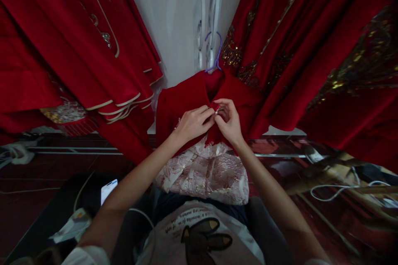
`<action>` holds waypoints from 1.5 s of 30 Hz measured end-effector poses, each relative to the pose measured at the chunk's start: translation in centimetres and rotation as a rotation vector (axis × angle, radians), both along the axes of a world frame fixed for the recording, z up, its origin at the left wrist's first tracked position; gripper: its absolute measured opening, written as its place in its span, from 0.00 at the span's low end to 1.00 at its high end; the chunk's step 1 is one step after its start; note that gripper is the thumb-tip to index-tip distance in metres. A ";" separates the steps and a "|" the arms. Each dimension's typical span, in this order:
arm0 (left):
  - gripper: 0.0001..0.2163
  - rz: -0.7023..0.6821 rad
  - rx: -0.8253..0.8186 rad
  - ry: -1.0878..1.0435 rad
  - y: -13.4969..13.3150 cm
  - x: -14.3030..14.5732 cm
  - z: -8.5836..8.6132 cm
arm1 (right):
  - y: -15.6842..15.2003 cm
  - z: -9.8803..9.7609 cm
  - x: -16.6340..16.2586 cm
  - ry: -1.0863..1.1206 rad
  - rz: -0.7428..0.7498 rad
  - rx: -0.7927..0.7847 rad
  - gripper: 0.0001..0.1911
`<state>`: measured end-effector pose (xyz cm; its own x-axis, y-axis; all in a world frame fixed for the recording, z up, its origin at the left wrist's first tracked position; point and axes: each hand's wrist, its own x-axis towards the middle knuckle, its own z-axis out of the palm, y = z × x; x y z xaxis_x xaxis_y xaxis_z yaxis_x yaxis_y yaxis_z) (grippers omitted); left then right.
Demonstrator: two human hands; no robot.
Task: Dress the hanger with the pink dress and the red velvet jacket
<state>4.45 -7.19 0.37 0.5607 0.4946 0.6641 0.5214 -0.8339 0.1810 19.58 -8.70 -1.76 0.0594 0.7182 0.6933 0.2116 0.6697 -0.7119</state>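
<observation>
Left of the short red cloth jacket with the open collar (183,95), we see long red drapes of cloth with pale piped hems (118,66) hanging close by; a swing of those folds, we judge, could brush the working forearm and jog the fingers. At the jacket's front edge, the likelier trouble is a small, shiny, pale piece (217,111) slipping from the fingertips, since it is tiny and our light is dim. Below the jacket, a pale pink, metallic-patterned brocade cloth (208,174) rests over the lap, and a shift of the knees might drag the work askew. To the jacket's right, red cloth with gold sequin embroidery (311,66) hangs near enough, in our view, to snag.

We find the left hand (194,122) on the jacket's front, palm down, its forearm angling in from the lower left; the fingers are bent and drawn together at the edge, though we cannot tell whether they grip cloth. The right hand (229,120) meets it just beside, wrist raised, index finger arched over the thumb, the tips nearly closed and apparently pinching the shiny piece. Above the jacket's collar rises a purple hanger hook (220,45).
</observation>
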 end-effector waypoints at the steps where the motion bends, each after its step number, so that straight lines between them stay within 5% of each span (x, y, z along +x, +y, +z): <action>1: 0.08 -0.008 -0.094 -0.158 -0.2 0.3 -0.8 | -0.2 -0.4 -0.2 0.005 0.011 0.009 0.23; 4: 0.09 -0.067 -0.387 -0.563 -0.7 0.8 -3.1 | -1.2 -2.1 -0.6 -0.107 0.026 0.059 0.39; 8: 0.14 -0.109 -0.658 -0.766 -1.2 1.0 -4.7 | -2.7 -4.4 -0.1 -0.440 -0.054 0.212 0.55; 14: 0.18 -0.321 -0.971 -0.917 -1.8 1.0 -4.7 | -2.3 -6.2 1.6 -0.526 -0.200 0.290 0.44; 19: 0.18 -0.447 -1.089 -0.978 -2.1 0.8 -4.5 | -1.9 -6.9 2.2 -0.625 -0.159 0.264 0.49; 27: 0.22 -0.439 -0.993 -0.736 -2.7 0.5 -4.1 | -2.3 -6.9 3.2 -0.290 -0.318 0.164 0.41; 32: 0.20 -0.358 -0.898 -0.732 -2.8 0.5 -4.3 | -1.9 -4.4 7.4 -0.199 -0.520 -0.104 0.15; 36: 0.21 -0.352 -0.947 -0.691 -2.5 0.8 -5.0 | -3.5 -1.0 8.7 -0.112 -0.368 -0.192 0.10; 40: 0.23 -0.301 -0.940 -0.686 -2.0 1.6 -5.7 | -7.2 2.5 6.0 -0.113 -0.031 -0.242 0.11; 45: 0.23 -0.180 -0.868 -0.705 -2.4 1.3 -5.4 | -8.8 2.2 1.4 -0.251 0.269 -0.345 0.20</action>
